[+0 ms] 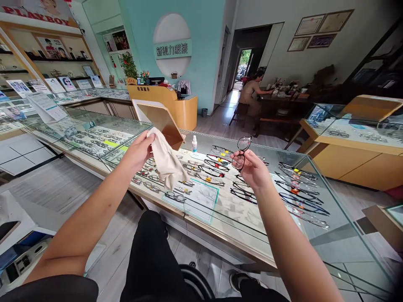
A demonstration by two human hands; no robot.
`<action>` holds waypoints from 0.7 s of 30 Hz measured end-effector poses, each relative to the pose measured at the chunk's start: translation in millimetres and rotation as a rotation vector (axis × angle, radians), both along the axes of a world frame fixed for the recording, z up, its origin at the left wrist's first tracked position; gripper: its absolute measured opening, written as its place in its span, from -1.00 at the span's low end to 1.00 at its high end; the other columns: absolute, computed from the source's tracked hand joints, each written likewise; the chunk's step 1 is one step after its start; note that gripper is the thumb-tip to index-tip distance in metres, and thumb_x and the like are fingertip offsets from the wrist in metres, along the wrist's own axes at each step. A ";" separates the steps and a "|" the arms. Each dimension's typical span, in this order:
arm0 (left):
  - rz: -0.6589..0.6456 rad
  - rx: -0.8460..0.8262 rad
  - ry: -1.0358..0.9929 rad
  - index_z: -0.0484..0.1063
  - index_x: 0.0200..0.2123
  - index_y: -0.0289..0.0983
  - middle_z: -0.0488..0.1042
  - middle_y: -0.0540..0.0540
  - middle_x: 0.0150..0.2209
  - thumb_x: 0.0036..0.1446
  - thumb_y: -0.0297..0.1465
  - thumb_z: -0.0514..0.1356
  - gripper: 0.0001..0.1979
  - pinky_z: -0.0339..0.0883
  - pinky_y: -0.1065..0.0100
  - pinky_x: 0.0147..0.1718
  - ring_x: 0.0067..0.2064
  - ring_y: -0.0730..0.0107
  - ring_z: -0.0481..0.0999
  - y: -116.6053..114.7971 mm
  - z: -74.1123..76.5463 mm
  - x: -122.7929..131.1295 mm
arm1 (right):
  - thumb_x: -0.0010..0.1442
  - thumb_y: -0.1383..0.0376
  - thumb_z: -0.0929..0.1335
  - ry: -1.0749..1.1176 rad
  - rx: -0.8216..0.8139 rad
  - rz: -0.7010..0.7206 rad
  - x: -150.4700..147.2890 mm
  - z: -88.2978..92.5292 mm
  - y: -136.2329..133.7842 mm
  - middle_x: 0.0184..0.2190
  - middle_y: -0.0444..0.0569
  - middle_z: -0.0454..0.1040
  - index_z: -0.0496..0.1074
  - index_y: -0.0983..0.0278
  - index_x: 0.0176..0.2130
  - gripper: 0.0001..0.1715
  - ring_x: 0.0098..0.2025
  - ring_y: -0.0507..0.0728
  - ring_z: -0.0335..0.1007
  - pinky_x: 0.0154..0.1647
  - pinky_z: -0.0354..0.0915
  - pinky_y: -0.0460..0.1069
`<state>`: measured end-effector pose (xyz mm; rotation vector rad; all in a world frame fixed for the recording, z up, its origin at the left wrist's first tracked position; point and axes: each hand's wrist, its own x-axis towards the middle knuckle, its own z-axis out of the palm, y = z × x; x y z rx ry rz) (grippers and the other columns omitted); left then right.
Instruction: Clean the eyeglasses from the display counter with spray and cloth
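A cream cleaning cloth [166, 157] hangs down from my left hand [138, 151], pinched between thumb and fingers. My right hand [256, 170] grips a pair of dark-framed eyeglasses [244, 144] by its frame, held up on end above the display case. The two hands are apart, and the cloth does not touch the glasses. Between them a small white bottle [194, 144] with a blue-green label stands upright on the glass top. Rows of eyeglass frames [214, 167] lie inside the case below, some with yellow or red tags.
The glass display case [201, 214] stretches across in front of me. A wooden-framed mirror or stand [163, 123] rests on it behind the cloth. Farther back are a yellow counter [185, 111] and a person [252, 94] seated at a dark table. Another display case [355, 147] stands at right.
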<state>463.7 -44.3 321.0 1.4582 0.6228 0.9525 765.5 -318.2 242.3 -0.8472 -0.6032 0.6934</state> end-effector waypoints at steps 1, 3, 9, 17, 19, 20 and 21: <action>0.009 -0.056 -0.051 0.56 0.00 -0.18 0.65 -0.09 -0.10 0.35 -0.27 0.34 -0.79 0.57 0.37 -0.14 -0.05 0.27 0.67 3.0 1.2 2.8 | 0.12 0.13 0.66 0.005 0.000 -0.002 -0.3 0.3 -0.1 -0.20 -0.10 0.65 0.44 0.16 -0.38 -0.60 -0.06 0.13 0.65 -0.20 0.53 -0.04; 0.006 -0.171 -0.097 0.57 0.05 -0.22 0.67 -0.11 -0.08 0.36 -0.37 0.32 -0.78 0.59 0.36 -0.05 -0.02 0.29 0.68 11.8 -3.7 7.1 | 0.10 0.13 0.67 0.010 0.001 -0.003 -0.7 0.9 -0.3 -0.20 -0.11 0.65 0.44 0.16 -0.38 -0.59 -0.07 0.12 0.65 -0.19 0.53 -0.05; 0.005 -0.391 0.216 0.54 -0.06 -0.26 0.68 -0.20 -0.19 0.33 -0.32 0.32 -0.82 0.66 0.17 -0.11 -0.15 0.10 0.73 46.4 -46.6 8.5 | 0.08 0.13 0.68 -0.004 0.011 0.010 -0.8 1.3 0.7 -0.21 -0.10 0.65 0.45 0.16 -0.39 -0.58 -0.05 0.15 0.66 -0.22 0.54 -0.03; 0.196 -0.231 0.431 0.43 0.10 -0.19 0.60 -0.24 0.05 0.12 -0.44 0.44 -0.51 0.53 0.16 0.07 0.07 0.06 0.65 52.9 -57.8 -16.6 | 0.10 0.09 0.68 -0.035 0.006 0.013 -0.7 0.3 0.7 -0.20 -0.09 0.67 0.48 0.14 -0.33 -0.60 -0.02 0.20 0.68 -0.19 0.59 0.00; 0.201 0.035 0.517 0.48 0.09 -0.16 0.57 -0.20 0.12 0.10 -0.41 0.43 -0.53 0.41 0.14 0.19 0.20 0.02 0.55 34.8 -61.2 -21.6 | 0.09 0.09 0.69 -0.026 0.002 0.011 -2.1 1.1 0.3 -0.21 -0.11 0.67 0.50 0.14 -0.33 -0.60 -0.03 0.17 0.69 -0.19 0.58 -0.02; 0.139 0.308 0.628 0.52 0.06 -0.16 0.58 -0.20 0.11 0.16 -0.36 0.39 -0.62 0.38 0.11 0.21 0.21 -0.01 0.52 24.1 -64.6 -23.0 | 0.08 0.09 0.69 -0.020 0.000 0.012 -2.7 1.3 0.2 -0.21 -0.11 0.67 0.51 0.14 -0.33 -0.60 -0.04 0.16 0.69 -0.19 0.58 -0.04; 0.035 0.571 0.762 0.55 -0.01 -0.16 0.60 -0.19 0.07 0.21 -0.30 0.33 -0.72 0.37 0.07 0.20 0.18 -0.04 0.53 13.7 -68.8 -23.7 | 0.06 0.10 0.70 -0.014 -0.003 0.013 -3.2 1.3 0.2 -0.22 -0.11 0.67 0.51 0.15 -0.33 -0.59 -0.05 0.15 0.69 -0.20 0.58 -0.05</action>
